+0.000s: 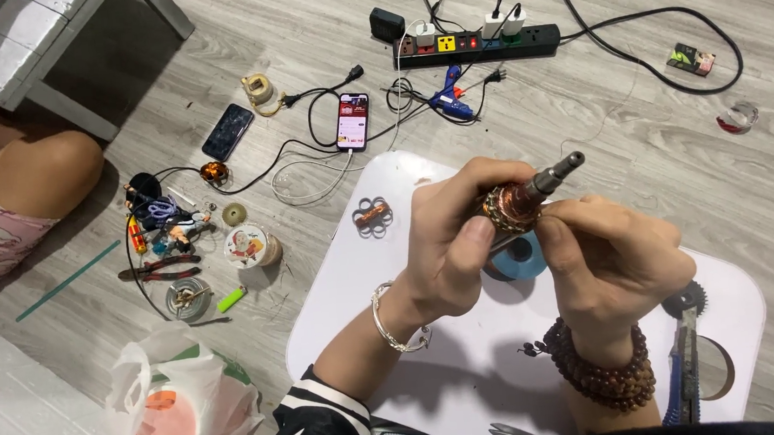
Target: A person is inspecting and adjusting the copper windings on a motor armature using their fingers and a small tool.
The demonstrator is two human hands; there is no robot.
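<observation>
A grey wood-plank floor (588, 163) fills the view, seen from above. On it lies a white board with rounded corners (399, 356), serving as a low work surface. At the upper left, another person's bent knee (42, 173) rests on the floor near a grey bench (45, 42).

Over the board, the person's two hands meet around a motor armature (521, 201), a copper-wound core with a steel shaft pointing up and right. The left hand (454, 240), with a silver bangle at the wrist, has its fingers curled tight around the copper core, thumb pressed along the side. The right hand (610, 259), with a brown bead bracelet, pinches the core from the other side with fingers together; its fingertips are partly hidden, so the exact grip is hard to tell.

Below the armature, a roll of blue tape (517, 260) lies on the board. A blue-handled utility knife (684, 359) lies at the board's right side. A black power strip (479, 44) sits at the top, a blue glue gun (450, 100) just below it, and two phones (352, 121) lie to the left. A small copper coil piece (373, 216) rests at the board's upper left edge.
</observation>
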